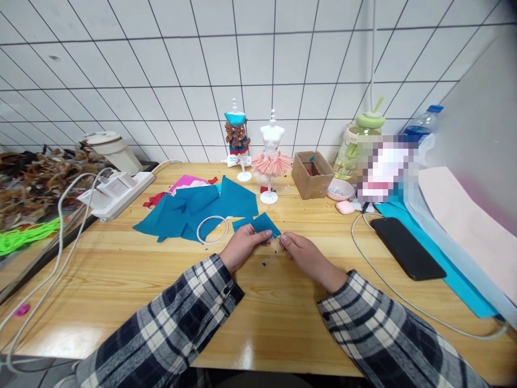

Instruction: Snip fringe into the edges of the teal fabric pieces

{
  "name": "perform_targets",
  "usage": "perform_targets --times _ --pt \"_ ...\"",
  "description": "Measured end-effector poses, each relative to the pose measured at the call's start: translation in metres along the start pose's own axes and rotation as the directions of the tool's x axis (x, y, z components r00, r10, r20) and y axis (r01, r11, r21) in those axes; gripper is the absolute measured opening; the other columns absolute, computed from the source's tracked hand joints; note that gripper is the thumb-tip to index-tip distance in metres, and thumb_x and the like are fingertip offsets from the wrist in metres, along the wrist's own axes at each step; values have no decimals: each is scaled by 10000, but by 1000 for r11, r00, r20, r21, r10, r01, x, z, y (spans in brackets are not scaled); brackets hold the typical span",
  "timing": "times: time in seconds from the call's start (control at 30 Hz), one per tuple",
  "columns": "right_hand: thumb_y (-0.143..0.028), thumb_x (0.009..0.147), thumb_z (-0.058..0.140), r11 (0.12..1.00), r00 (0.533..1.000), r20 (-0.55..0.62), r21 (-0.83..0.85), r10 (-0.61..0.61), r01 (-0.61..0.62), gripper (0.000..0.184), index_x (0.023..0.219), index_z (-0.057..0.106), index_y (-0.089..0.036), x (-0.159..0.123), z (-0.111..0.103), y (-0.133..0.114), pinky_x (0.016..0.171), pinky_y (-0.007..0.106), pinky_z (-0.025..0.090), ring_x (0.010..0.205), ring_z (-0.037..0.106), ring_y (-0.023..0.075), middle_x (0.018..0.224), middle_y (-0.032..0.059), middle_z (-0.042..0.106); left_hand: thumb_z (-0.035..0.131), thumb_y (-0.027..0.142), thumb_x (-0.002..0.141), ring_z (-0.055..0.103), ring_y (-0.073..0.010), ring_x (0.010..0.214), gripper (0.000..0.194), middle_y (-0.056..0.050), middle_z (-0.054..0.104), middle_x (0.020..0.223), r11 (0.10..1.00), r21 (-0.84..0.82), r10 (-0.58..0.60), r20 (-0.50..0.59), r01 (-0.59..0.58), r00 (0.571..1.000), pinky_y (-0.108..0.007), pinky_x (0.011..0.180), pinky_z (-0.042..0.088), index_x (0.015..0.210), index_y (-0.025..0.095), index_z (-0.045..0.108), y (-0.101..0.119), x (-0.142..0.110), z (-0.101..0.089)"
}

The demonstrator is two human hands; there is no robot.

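Observation:
My left hand (246, 242) pinches a small folded piece of teal fabric (265, 224) between thumb and fingers. Close beside it, my right hand (302, 252) is closed on a thin needle-like thing (276, 236), whose tip meets the fabric's lower corner; it is too small to name surely. Behind my left hand lies a large teal fabric sheet (202, 207), with a white ring (198, 233) resting on its front edge. Tiny dark blue scraps (264, 264) dot the wooden table (266, 318) below my hands.
Two small dress-form stands, one in a pink skirt (271, 164), one in a blue and brown dress (236, 137), are at the back. Right of them stand a cardboard box (309, 178) and green-lidded bottle (361, 140). A black phone (407, 248) lies right, a power strip (121, 196) left.

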State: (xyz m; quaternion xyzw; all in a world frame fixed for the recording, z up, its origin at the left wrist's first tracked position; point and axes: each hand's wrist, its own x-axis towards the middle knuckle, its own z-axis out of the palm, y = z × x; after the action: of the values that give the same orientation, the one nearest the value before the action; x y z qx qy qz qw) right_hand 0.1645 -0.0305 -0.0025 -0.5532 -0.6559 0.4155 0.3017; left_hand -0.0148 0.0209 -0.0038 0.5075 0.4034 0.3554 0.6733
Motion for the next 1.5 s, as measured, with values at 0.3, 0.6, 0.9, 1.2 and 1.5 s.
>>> perform_targets --times 0.3,0.6,0.9,1.2,1.5 --pt "-476 956 302 1000 1000 -7 -21 -7 6 373 705 412 -224 1 0 -1 648 300 345 673 449 168 689 -8 479 787 384 687 572 -143 646 271 -45 686 713 1000 -16 -11 14 11 1000 -290 681 438 690 130 693 1 0 0" --pt "-474 991 288 1000 999 -40 -10 -11 10 353 780 427 -228 -3 5 2 645 293 399 655 501 157 690 -15 524 797 346 682 558 -133 648 240 -22 655 674 993 -116 13 -85 -23 996 -275 684 428 686 138 677 0 1 3" --pt "-487 999 285 944 996 87 322 37 -63 304 894 409 -230 -4 21 -5 495 234 460 497 574 121 626 -30 615 774 344 715 568 -141 663 237 -32 671 699 994 -100 36 0 -36 999 -285 701 437 677 137 664 3 -1 5" --pt "-501 993 301 918 997 74 393 23 -50 312 905 419 -225 -2 23 -3 462 227 458 462 566 113 619 -34 615 757 356 737 594 -155 674 238 -45 695 727 996 -77 46 23 -44 999 -299 716 446 702 132 682 4 -2 6" --pt "-508 988 316 911 997 68 409 39 -63 316 915 429 -222 -1 25 -2 447 224 434 438 541 106 624 -34 628 743 337 763 587 -148 691 218 -38 688 744 994 -95 52 34 -49 998 -292 722 445 734 133 673 1 -1 4"
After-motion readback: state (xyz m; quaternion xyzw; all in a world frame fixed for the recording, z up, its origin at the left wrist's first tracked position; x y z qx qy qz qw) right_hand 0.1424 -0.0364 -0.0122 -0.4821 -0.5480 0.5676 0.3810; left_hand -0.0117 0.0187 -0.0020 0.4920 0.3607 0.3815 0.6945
